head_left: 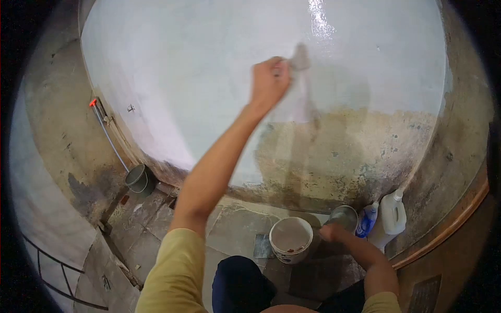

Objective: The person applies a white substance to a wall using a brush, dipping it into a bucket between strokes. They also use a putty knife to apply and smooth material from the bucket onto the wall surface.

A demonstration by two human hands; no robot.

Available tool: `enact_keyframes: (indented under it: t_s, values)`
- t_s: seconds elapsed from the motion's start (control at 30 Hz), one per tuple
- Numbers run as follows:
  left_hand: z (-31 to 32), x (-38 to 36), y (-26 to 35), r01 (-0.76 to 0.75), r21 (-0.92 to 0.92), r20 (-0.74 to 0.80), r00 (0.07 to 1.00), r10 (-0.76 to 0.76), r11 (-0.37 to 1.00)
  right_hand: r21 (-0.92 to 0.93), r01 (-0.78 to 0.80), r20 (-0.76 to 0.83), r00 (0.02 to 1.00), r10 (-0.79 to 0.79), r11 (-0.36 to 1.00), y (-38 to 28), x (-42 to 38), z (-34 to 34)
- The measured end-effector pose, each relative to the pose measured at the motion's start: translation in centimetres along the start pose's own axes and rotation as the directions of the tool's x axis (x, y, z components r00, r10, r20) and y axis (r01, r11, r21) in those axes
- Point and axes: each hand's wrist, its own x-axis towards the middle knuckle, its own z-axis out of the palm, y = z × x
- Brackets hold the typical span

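Note:
My left hand point(270, 81) is raised against the wall, its fingers closed round the handle of a brush point(300, 57), which is blurred and touches the white painted part of the wall point(219, 78). Low on the right, my right hand point(332, 233) is closed at the right rim of a white bucket point(290, 235) with pale paint inside. What its fingers grip is too small to make out. Below the white coat, a bare, stained yellowish patch of wall point(323, 156) shows.
Right of the white bucket are a grey metal bucket point(344, 216), a blue bottle point(367, 219) and a white jug point(392, 214). A dark bucket point(140, 180) and an orange-topped pole point(107, 130) stand at the left corner. Stone tiles point(235, 224) cover the floor.

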Motion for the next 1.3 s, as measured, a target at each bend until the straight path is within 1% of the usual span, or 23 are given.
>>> enact_keyframes:
  t_s: [0.03,0.13,0.2,0.23,0.27,0.3,0.33,0.4,0.47,0.53,0.57,0.6,0.67,0.7,0.77,0.8,0.87,0.9,1.0,1.1,1.17,1.23,1.3]
  values:
    - [-2.6,-0.2,-0.5,0.08,-0.095,-0.001,0.997,-0.08,0.992,0.0,0.011,-0.004,1.0,-0.011,1.0,0.0,0.3,0.4]
    - [-10.2,-0.5,-3.7,0.126,0.072,-0.078,0.99,-0.12,0.989,-0.008,0.051,-0.041,0.998,-0.051,0.999,0.3,0.7,2.2]
    - [-14.1,-0.2,-5.4,0.171,0.271,-0.128,0.982,-0.14,0.947,-0.012,0.074,-0.065,0.995,-0.075,0.997,0.4,0.7,2.7]
    - [-14.8,0.0,-5.1,0.169,0.274,-0.123,0.982,-0.14,0.947,-0.025,0.106,-0.072,0.992,-0.108,0.994,0.4,0.5,3.0]
    - [-15.3,0.2,-4.8,0.204,0.35,-0.145,0.976,-0.162,0.914,-0.04,0.137,-0.075,0.987,-0.139,0.99,0.6,0.3,3.2]
    - [-15.5,0.3,-4.6,0.237,0.422,-0.169,0.969,-0.181,0.875,-0.04,0.136,-0.077,0.987,-0.139,0.99,1.0,0.7,3.7]
    - [-15.0,0.8,-4.9,0.236,0.42,-0.167,0.969,-0.181,0.876,-0.052,0.127,-0.049,0.99,-0.13,0.99,1.4,1.4,4.4]
    - [-12.3,1.5,-5.7,0.064,0.567,-0.104,0.995,-0.006,0.821,-0.062,0.113,-0.017,0.993,-0.115,0.992,1.8,1.8,5.2]
    - [-7.6,1.6,-1.5,-0.102,0.634,-0.004,0.991,0.135,0.767,-0.023,0.065,-0.059,0.996,-0.066,0.998,1.8,1.6,4.8]
    - [-2.4,1.5,0.1,-0.207,0.446,0.004,0.973,0.23,0.871,-0.034,0.082,-0.067,0.994,-0.084,0.996,2.1,2.0,4.7]
    - [-0.3,0.8,3.1,-0.204,0.368,0.08,0.979,0.188,0.907,-0.046,0.108,-0.076,0.991,-0.112,0.993,2.3,2.0,4.6]
    - [2.2,0.3,3.9,-0.253,0.266,0.058,0.967,0.247,0.93,-0.048,0.101,-0.071,0.992,-0.104,0.994,2.1,1.7,4.2]
    - [6.2,-0.6,6.3,-0.276,0.129,0.1,0.959,0.264,0.952,-0.05,0.066,-0.047,0.997,-0.068,0.997,1.3,1.3,3.0]
    - [7.0,-0.9,7.4,-0.274,0.127,0.094,0.96,0.264,0.953,-0.053,0.063,-0.043,0.997,-0.065,0.997,1.4,1.3,3.1]
    - [8.0,-1.5,9.4,-0.315,0.019,0.133,0.941,0.31,0.949,-0.01,0.065,-0.062,0.996,-0.065,0.998,1.8,2.0,3.9]
    - [8.1,-1.7,9.4,-0.316,0.017,0.134,0.941,0.311,0.948,-0.008,0.063,-0.063,0.996,-0.063,0.998,1.6,2.0,3.6]
    - [7.8,-2.3,8.8,-0.323,-0.039,0.135,0.936,0.325,0.946,-0.084,0.013,0.018,1.0,-0.011,0.996,0.8,1.9,2.5]
    - [7.5,-2.8,8.6,-0.325,-0.039,0.145,0.934,0.327,0.945,-0.076,0.016,0.012,1.0,-0.015,0.997,0.6,1.5,2.0]
    - [5.6,-5.8,8.5,-0.136,-0.071,0.275,0.949,0.151,0.988,-0.058,0.066,-0.011,0.998,-0.067,0.996,-0.3,0.2,0.4]
    - [2.9,-10.6,8.8,0.029,-0.064,0.457,0.89,0.003,0.998,0.059,-0.017,-0.026,0.999,0.018,0.998,-0.3,-0.4,0.6]
    - [1.5,-13.9,7.3,0.08,0.015,0.556,0.828,-0.075,0.997,0.011,0.061,-0.237,0.97,-0.057,0.998,0.3,-0.2,1.4]
    - [0.3,-16.6,4.8,0.088,0.02,0.513,0.854,-0.086,0.996,0.019,0.039,-0.246,0.969,-0.033,0.999,0.5,-0.3,1.0]
    - [-1.5,-16.8,3.7,0.247,0.102,0.444,0.855,-0.266,0.964,0.017,0.016,-0.252,0.968,-0.011,1.0,0.8,-0.5,0.0]
